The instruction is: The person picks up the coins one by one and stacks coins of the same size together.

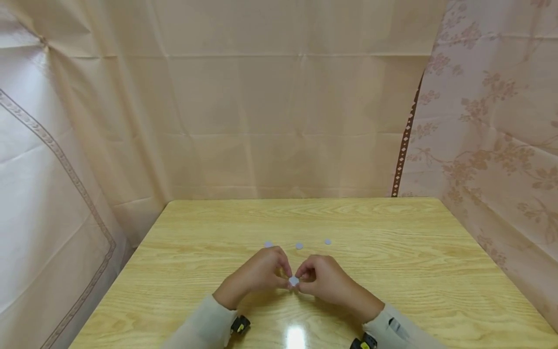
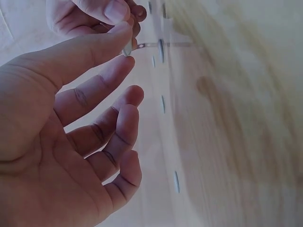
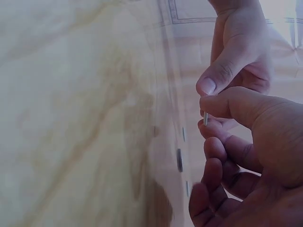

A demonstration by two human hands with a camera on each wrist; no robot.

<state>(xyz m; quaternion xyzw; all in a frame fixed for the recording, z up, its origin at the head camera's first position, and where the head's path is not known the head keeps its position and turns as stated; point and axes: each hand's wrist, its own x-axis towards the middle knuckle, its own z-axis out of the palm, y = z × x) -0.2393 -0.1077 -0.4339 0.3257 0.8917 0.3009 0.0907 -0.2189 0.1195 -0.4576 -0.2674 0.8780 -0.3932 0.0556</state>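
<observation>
Close above the table's near half, both hands meet at one small, thin, pale grey disc (image 1: 294,281). The left hand (image 1: 263,272) pinches its left edge between thumb and fingertip, its other fingers loosely bent in the left wrist view. From the opposite side, the right hand (image 1: 326,279) pinches the right edge, thumb against index finger. Seen edge-on, the disc (image 3: 205,118) is a thin sliver between the fingertips in the right wrist view. Beyond the hands, three similar discs lie in a loose row: a left one (image 1: 268,244), a middle one (image 1: 299,245) and a right one (image 1: 328,241).
A wood-grain table (image 1: 183,252) spreads beneath the hands, with a bright light reflection near its front edge. Beige cloth (image 1: 279,121) hangs behind it. Patterned cloth (image 1: 492,121) hangs on the right and pale cloth (image 1: 39,194) on the left.
</observation>
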